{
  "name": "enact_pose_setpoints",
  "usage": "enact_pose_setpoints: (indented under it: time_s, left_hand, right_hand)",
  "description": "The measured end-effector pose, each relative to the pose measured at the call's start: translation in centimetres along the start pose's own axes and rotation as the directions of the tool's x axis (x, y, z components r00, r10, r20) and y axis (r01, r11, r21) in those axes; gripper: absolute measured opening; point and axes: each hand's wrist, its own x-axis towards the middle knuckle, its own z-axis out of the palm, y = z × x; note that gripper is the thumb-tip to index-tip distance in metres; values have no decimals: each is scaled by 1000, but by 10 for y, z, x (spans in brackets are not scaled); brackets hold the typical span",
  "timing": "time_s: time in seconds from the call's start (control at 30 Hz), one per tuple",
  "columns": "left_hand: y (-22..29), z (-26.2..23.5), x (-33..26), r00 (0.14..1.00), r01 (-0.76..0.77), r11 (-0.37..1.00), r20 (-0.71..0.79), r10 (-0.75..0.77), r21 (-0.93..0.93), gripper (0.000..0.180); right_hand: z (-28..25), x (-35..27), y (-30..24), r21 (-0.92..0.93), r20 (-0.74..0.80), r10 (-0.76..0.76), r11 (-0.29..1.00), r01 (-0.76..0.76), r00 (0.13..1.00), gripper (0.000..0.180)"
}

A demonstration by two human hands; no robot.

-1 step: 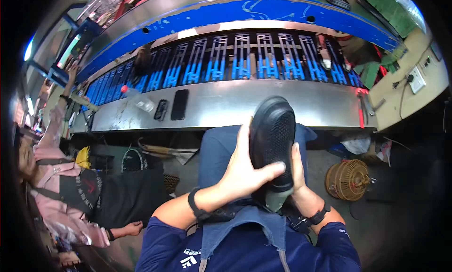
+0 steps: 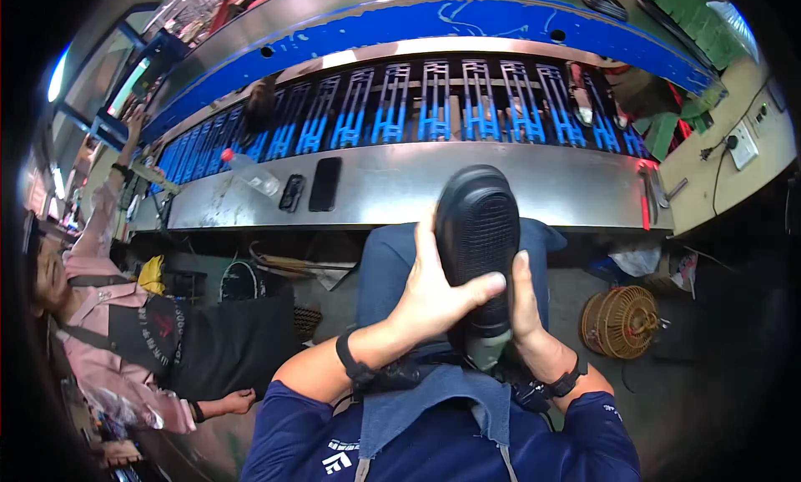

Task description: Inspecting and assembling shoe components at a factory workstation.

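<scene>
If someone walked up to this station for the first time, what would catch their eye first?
First, the black shoe at the centre, sole facing up, pressed between the left hand and the right hand over a denim apron. Behind it runs a long conveyor with bright blue racks, and on its steel ledge lie two dark phones and a clear bottle. At far left sits a co-worker in a pink sleeve.
</scene>
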Motion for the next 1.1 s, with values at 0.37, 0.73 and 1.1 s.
enact_pose_setpoints:
  time_s: [0.37,0.73,1.1]
  left_hand:
    - [-65,-108,-24,985,169,531,119,-128,-830,58]
    - [-69,-83,-29,984,126,757,175,-16,-641,94]
    - [-41,-85,-27,999,38,982,20,-35,-187,100]
  right_hand:
    - [20,-18,-12,-755,369,150,624,201,917,53]
    - [58,37,-52,-804,578,26,189,563,816,82]
    - [63,37,-73,-839,543,320,251,483,776,62]
